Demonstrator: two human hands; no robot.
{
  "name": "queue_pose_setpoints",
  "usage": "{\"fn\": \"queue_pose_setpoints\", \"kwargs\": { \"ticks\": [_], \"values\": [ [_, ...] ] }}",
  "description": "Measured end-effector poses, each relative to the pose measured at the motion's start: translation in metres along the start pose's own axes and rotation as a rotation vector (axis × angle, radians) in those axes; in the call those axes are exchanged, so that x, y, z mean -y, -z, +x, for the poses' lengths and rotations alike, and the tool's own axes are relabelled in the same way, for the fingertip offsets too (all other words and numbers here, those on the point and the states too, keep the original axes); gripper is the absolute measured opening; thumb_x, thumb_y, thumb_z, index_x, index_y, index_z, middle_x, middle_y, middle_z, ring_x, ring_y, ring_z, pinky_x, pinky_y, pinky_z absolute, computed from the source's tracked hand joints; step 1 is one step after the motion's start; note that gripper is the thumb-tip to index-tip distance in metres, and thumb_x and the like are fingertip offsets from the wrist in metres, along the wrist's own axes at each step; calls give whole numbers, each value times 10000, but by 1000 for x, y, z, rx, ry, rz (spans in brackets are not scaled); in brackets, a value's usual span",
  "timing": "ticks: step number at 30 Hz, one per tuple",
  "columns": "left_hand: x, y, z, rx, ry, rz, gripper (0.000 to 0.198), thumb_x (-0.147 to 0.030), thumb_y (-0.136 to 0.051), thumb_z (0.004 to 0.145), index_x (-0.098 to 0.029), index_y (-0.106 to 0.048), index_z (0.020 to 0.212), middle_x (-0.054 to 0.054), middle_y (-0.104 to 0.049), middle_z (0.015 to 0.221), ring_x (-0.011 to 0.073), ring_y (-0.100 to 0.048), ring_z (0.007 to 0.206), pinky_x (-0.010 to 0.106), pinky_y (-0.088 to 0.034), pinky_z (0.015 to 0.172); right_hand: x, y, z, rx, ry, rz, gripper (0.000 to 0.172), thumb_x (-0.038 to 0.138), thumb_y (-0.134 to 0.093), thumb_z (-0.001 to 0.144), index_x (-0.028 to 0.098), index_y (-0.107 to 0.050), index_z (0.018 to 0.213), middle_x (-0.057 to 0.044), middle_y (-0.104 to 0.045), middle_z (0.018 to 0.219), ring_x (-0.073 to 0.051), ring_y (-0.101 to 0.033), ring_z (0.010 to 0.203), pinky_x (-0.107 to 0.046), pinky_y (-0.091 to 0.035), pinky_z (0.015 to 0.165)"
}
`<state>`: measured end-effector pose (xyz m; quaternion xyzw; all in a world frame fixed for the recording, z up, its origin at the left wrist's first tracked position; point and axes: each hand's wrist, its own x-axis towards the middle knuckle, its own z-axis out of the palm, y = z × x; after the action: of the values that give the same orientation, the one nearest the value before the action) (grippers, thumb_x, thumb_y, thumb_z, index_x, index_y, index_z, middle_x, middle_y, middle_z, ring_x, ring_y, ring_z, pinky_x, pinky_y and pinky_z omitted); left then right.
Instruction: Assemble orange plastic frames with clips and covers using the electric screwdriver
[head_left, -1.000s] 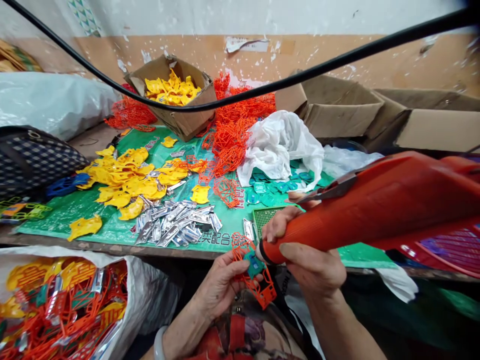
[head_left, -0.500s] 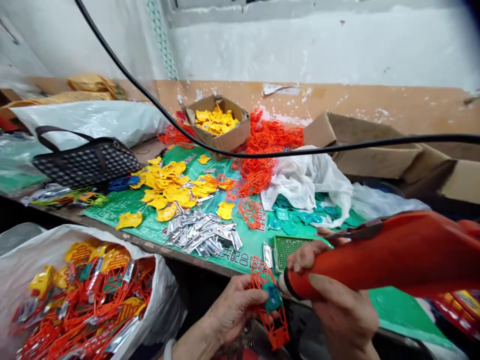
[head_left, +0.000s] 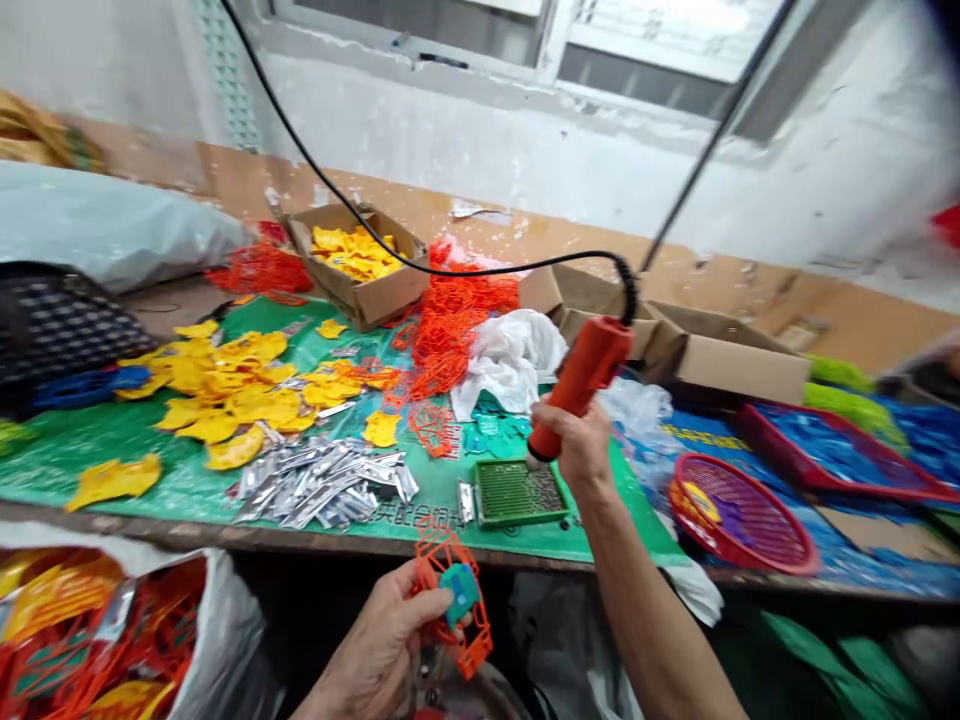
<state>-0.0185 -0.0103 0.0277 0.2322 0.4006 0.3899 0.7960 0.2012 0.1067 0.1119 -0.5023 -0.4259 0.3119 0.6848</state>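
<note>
My left hand (head_left: 386, 635) pinches an orange plastic frame (head_left: 474, 657) with a teal plastic piece (head_left: 460, 588) set in it, in front of the table edge. My right hand (head_left: 585, 440) grips a red electric screwdriver (head_left: 583, 372), its tip pointing down over a green screw tray (head_left: 521, 519). Small screws appear to lie in the tray's right part. Whether the tip touches them, I cannot tell. Left of the tray are one silver strip (head_left: 466, 501) and a heap of silver strips (head_left: 330, 480). Yellow plastic pieces (head_left: 232, 390) are piled behind these.
A white sack (head_left: 225, 610) of assembled parts stands at the lower left. Cardboard boxes (head_left: 739, 360) line the wall, with orange frames (head_left: 442, 340) heaped between them. A red basket (head_left: 739, 515) sits on the right. The screwdriver's black cable (head_left: 480, 270) crosses above the table.
The screwdriver has moved off the teal piece to over the screw tray, turning from nearly level to tip down. My left hand still holds the orange frame. The view has swung right.
</note>
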Motion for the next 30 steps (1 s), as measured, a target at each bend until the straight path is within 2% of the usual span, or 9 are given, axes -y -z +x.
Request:
{"fn": "queue_pose_setpoints", "kwargs": {
  "ticks": [2,6,8,12,15,19,24,27,30],
  "values": [
    [1,0,-2,-49,-9,-23,254,-257,-868,609,-138,-700,758,40,-717,691,157,-651,592,249,-536,555,-1,1,10,17,16,-62,365,333,-785,582,183,-581,845,35,-579,696,-133,-519,587,-287,-435,572],
    [4,-1,-11,-96,-13,-63,437,-285,-912,546,-162,-716,917,1,-688,645,142,-610,508,234,-509,455,9,7,24,80,46,-181,431,395,-750,635,194,-611,989,14,-621,842,-162,-546,766,-299,-464,723],
    [4,-2,-17,-77,-15,-55,432,-301,-907,560,-146,-726,920,2,-676,623,132,-590,484,232,-504,444,15,12,26,123,43,-224,453,418,-735,664,203,-619,1045,11,-636,905,-167,-553,826,-298,-460,774],
    [3,0,-30,-22,-1,-30,390,-303,-894,584,-132,-740,898,58,-733,713,166,-642,550,288,-564,545,17,29,21,185,-50,-291,518,420,-712,721,195,-596,1173,-25,-677,981,-188,-608,870,-310,-479,762],
    [4,2,-41,2,-19,-28,367,-283,-891,586,-134,-748,889,72,-751,744,203,-691,651,314,-589,654,10,50,10,141,-149,-341,547,385,-681,797,180,-525,1280,-71,-667,1078,-211,-629,935,-330,-511,742],
    [7,-2,-54,65,-17,-40,349,-294,-886,592,-133,-751,870,71,-734,693,215,-692,623,324,-583,621,1,83,-10,61,-254,-392,351,339,-596,915,164,-562,1218,-88,-618,1181,-207,-636,980,-401,-552,816],
    [9,-10,-57,132,-58,-61,376,-274,-899,563,-131,-761,881,62,-726,708,179,-658,603,282,-553,607,-6,116,-23,-7,-344,-422,337,335,-591,922,164,-572,1212,-91,-611,1210,-216,-634,1016,-424,-552,848],
    [10,-8,-50,127,-58,-37,365,-269,-894,575,-126,-754,880,65,-728,741,175,-659,626,277,-548,625,-14,127,-27,-31,-383,-429,342,337,-589,923,165,-568,1218,-92,-608,1217,-218,-633,1021,-427,-551,851],
    [12,-1,-45,96,-72,-26,416,-241,-894,569,-149,-740,944,21,-695,688,133,-623,569,230,-515,571,-27,127,-36,-3,-401,-433,340,339,-588,924,164,-570,1214,-91,-611,1210,-216,-635,1014,-424,-552,846]
  ]
}}
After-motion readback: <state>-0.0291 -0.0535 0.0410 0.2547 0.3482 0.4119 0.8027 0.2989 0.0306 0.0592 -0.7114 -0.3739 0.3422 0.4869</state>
